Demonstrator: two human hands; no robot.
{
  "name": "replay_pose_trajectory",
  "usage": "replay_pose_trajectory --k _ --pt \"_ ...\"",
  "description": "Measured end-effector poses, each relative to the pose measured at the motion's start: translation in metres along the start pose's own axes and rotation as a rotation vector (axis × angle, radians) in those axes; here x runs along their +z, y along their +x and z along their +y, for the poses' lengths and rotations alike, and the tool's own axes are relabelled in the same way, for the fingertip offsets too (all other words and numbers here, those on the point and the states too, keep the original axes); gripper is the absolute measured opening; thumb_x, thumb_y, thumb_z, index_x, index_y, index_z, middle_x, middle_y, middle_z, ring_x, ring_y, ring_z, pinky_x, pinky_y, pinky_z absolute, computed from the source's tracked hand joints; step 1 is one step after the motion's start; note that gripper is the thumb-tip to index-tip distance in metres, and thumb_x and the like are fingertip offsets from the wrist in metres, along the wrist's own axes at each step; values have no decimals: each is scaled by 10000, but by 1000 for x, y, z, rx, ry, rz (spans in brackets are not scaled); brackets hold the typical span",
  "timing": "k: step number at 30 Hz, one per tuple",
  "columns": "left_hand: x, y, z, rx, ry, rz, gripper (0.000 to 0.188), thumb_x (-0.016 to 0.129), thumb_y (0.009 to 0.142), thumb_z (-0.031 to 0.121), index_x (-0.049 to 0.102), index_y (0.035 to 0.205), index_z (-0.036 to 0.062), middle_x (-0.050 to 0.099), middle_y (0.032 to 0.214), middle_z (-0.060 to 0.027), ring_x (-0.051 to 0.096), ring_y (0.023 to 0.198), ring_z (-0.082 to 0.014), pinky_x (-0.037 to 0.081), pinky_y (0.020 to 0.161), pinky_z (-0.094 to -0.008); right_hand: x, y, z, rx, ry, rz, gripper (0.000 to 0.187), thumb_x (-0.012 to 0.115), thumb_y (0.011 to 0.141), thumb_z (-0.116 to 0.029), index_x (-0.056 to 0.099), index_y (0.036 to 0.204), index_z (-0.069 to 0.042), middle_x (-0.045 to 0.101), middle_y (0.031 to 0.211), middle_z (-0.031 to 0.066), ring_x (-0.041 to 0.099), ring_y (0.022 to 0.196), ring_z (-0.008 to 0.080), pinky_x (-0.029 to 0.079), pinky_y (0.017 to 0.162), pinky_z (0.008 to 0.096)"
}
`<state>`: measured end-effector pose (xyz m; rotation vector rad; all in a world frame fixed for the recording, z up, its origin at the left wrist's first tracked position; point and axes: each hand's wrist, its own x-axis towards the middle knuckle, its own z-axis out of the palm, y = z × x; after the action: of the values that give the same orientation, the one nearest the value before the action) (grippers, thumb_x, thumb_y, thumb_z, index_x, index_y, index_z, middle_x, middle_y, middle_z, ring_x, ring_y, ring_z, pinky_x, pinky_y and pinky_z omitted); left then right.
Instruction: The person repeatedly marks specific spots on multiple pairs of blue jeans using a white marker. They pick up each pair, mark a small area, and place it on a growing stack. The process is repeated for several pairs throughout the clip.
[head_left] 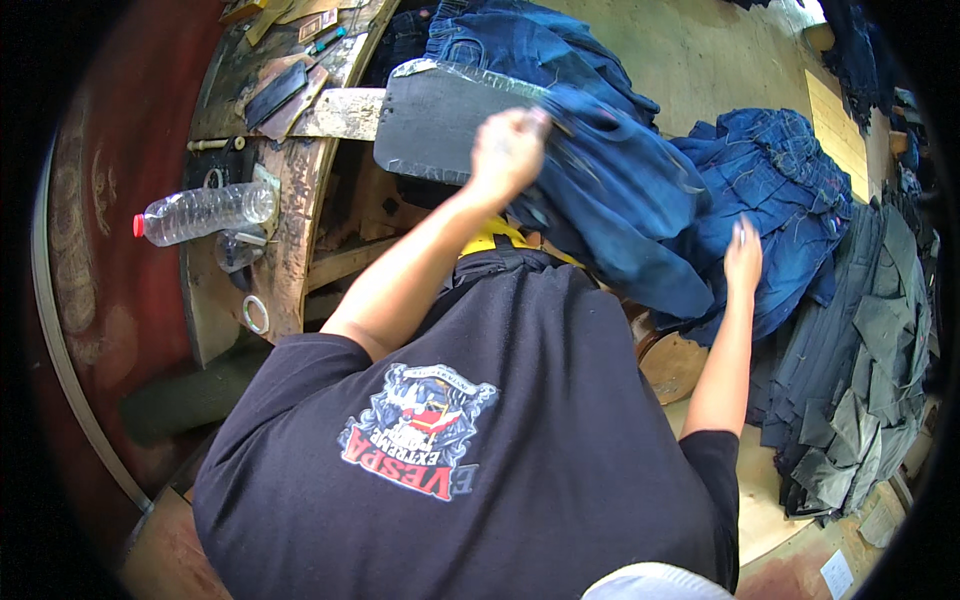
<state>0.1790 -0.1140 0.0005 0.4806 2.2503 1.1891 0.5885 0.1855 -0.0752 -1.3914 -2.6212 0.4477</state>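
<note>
My left hand is closed on one end of a blue denim garment, at the right end of a narrow black board. The garment is blurred by motion and hangs from the board toward my lap, its lower part to the right. Farther right, my right hand reaches over a heap of blue denim clothes. Its fingers point away from me and look stretched out against the cloth, with slightly smeared tips. The waist of one heaped garment looks gathered.
More denim lies beyond the board. On the left, a worn wooden table bears a dark phone, a clear plastic bottle with a red cap and a tape roll. Dark grey cloth is stacked at the right.
</note>
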Motion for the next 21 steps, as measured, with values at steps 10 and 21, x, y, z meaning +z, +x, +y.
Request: replay_pose_trajectory --k 10,21 --pt "-168 71 -107 -46 396 316 523 619 1048 537 789 1316 121 754 1324 -216 691 1264 -423 516 1091 -491 56 112 -277 -449 104 -96 196 608 1073 -332 719 1060 -172 773 926 203 760 877 426 598 740 563" --pt "-177 58 -65 213 865 523 335 727 989 293 738 1239 71 737 1282 -235 685 1238 -409 531 1056 -509 60 128 -333 -587 323 265 281 655 1070 -369 772 1037 -116 809 971 139 790 918 345 616 843 491"
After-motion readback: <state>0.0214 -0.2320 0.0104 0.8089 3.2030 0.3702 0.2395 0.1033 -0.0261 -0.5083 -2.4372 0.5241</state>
